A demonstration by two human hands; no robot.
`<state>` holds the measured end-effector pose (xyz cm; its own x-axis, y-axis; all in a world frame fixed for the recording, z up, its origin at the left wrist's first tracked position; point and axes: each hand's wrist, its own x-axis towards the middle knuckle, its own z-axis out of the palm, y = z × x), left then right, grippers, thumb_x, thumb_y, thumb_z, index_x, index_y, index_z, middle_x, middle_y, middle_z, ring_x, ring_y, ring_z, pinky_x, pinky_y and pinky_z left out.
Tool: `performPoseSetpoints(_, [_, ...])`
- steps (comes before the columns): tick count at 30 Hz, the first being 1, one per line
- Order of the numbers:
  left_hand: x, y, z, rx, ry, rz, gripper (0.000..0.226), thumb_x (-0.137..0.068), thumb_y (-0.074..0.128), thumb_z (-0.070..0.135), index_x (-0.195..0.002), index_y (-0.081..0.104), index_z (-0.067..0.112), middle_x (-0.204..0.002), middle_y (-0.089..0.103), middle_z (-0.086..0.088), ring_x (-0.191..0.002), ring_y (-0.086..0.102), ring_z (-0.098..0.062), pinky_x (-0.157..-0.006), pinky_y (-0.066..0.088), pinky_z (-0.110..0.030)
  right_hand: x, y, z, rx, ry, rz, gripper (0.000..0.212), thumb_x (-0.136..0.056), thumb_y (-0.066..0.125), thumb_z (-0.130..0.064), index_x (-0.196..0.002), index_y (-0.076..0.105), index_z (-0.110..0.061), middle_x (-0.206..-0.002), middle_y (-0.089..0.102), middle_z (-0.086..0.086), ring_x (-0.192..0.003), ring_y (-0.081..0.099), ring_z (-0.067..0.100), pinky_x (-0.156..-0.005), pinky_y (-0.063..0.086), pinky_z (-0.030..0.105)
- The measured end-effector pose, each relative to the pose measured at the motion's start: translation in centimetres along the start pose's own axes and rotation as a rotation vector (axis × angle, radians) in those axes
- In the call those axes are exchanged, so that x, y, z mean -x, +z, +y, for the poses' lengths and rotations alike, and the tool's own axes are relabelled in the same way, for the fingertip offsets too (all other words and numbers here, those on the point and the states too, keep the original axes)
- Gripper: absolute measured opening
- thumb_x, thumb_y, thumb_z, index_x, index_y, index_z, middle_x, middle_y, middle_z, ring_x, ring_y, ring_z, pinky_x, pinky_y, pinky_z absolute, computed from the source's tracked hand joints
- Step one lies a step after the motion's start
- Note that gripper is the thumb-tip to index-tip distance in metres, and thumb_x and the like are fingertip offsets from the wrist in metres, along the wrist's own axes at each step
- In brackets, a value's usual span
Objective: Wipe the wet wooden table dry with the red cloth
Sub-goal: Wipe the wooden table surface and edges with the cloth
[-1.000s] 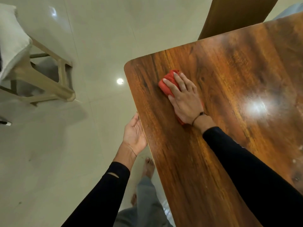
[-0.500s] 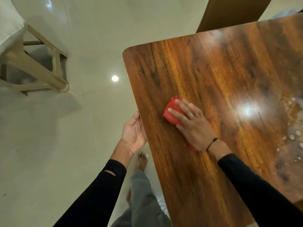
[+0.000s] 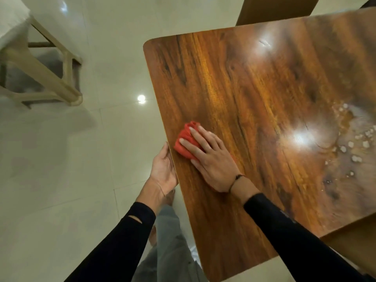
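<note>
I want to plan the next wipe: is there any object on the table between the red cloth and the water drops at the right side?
Nothing visible: only bare wood lies between the red cloth under the right hand and the water drops on the wooden table.

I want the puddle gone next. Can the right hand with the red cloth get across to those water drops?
Probably yes: the right hand presses the red cloth flat, and only bare wooden table lies between it and the water drops.
</note>
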<state>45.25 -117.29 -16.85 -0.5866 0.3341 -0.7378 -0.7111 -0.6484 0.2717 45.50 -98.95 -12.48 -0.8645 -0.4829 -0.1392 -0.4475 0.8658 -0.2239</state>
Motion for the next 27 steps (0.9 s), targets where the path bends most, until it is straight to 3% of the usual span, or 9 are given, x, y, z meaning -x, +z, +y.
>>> performPoseSetpoints(5, [0.8,-0.7,-2.0,-0.035,0.004,-0.006,0.072,-0.112,0.028,0.061,-0.150,0.061,0.010,-0.146,0.062,-0.025,-0.140,0.057,-0.042,-0.120,0.042,-0.060,4.8,-0.1,5.1,-0.042,0.032,-0.013,0.059,-0.115,0.025,-0.051,-0.172,0.015,-0.042,-0.182,0.004,-0.001,-0.168,-0.003,0.022,-0.135,0.008,0.051])
performPoseSetpoints(8, [1.4,-0.8,-3.0,-0.008,0.019,0.003,0.066,-0.113,0.029,0.058,-0.133,0.071,0.012,-0.117,0.074,-0.015,-0.114,0.072,-0.033,-0.105,0.058,-0.052,2.8,-1.0,8.0,-0.059,0.152,0.043,0.058,-0.114,0.031,-0.049,-0.171,0.020,-0.041,-0.181,0.009,0.002,-0.168,0.002,0.027,-0.133,0.015,0.056])
performPoseSetpoints(10, [1.7,-0.8,-3.7,-0.001,0.013,0.011,0.062,-0.113,0.029,0.058,-0.128,0.071,0.015,-0.111,0.072,-0.011,-0.106,0.071,-0.030,-0.100,0.061,-0.049,0.3,-1.4,9.3,-0.042,0.226,0.083,0.059,-0.113,0.033,-0.048,-0.170,0.022,-0.039,-0.181,0.013,0.005,-0.167,0.009,0.031,-0.131,0.018,0.058])
performPoseSetpoints(15, [2.3,-1.1,-4.6,-0.047,0.047,0.010,0.061,-0.114,0.030,0.056,-0.139,0.064,0.012,-0.124,0.066,-0.015,-0.116,0.064,-0.033,-0.115,0.044,-0.053,-5.7,-1.9,8.9,0.027,0.227,0.122,0.062,-0.112,0.033,-0.043,-0.172,0.018,-0.037,-0.180,0.016,0.010,-0.166,0.009,0.034,-0.132,0.016,0.055])
performPoseSetpoints(18, [2.9,-1.4,-5.6,-0.088,0.076,0.047,0.065,-0.114,0.032,0.055,-0.146,0.063,0.009,-0.138,0.064,-0.021,-0.130,0.060,-0.039,-0.121,0.042,-0.056,-5.3,-0.8,5.0,0.116,0.035,0.133,0.064,-0.111,0.034,-0.041,-0.172,0.016,-0.034,-0.180,0.015,0.012,-0.167,0.009,0.034,-0.133,0.012,0.054])
performPoseSetpoints(21, [4.1,-1.5,-7.1,-0.076,0.111,0.067,0.055,-0.110,0.038,0.048,-0.129,0.079,0.017,-0.130,0.075,-0.014,-0.120,0.072,-0.031,-0.100,0.061,-0.048,0.5,1.3,1.1,0.108,-0.261,0.083,0.066,-0.111,0.037,-0.041,-0.173,0.016,-0.031,-0.180,0.012,0.013,-0.167,0.005,0.036,-0.134,0.008,0.056])
performPoseSetpoints(23, [4.9,-1.8,-8.0,-0.058,0.117,0.093,0.054,-0.110,0.037,0.046,-0.123,0.082,0.019,-0.126,0.077,-0.014,-0.115,0.076,-0.028,-0.090,0.064,-0.042,6.1,2.7,0.5,0.086,-0.431,-0.005,0.074,-0.109,0.048,-0.042,-0.174,0.013,-0.031,-0.181,0.008,0.012,-0.167,-0.001,0.036,-0.134,0.008,0.058])
performPoseSetpoints(25, [5.6,-2.4,-8.8,-0.055,0.090,0.094,0.061,-0.113,0.028,0.046,-0.127,0.080,0.016,-0.135,0.073,-0.017,-0.123,0.072,-0.029,-0.096,0.062,-0.043,10.6,3.3,2.1,0.116,-0.570,-0.100,0.082,-0.107,0.054,-0.044,-0.174,0.008,-0.033,-0.182,0.004,0.010,-0.168,-0.005,0.035,-0.134,0.003,0.056])
performPoseSetpoints(27, [6.1,-2.7,-9.6,-0.068,0.058,0.089,0.063,-0.112,0.028,0.050,-0.134,0.076,0.014,-0.142,0.067,-0.020,-0.130,0.067,-0.034,-0.109,0.055,-0.050,11.7,2.6,5.7,0.139,-0.657,-0.131,0.071,-0.112,0.040,-0.049,-0.174,0.007,-0.037,-0.182,0.003,0.005,-0.168,-0.004,0.032,-0.134,-0.002,0.053])
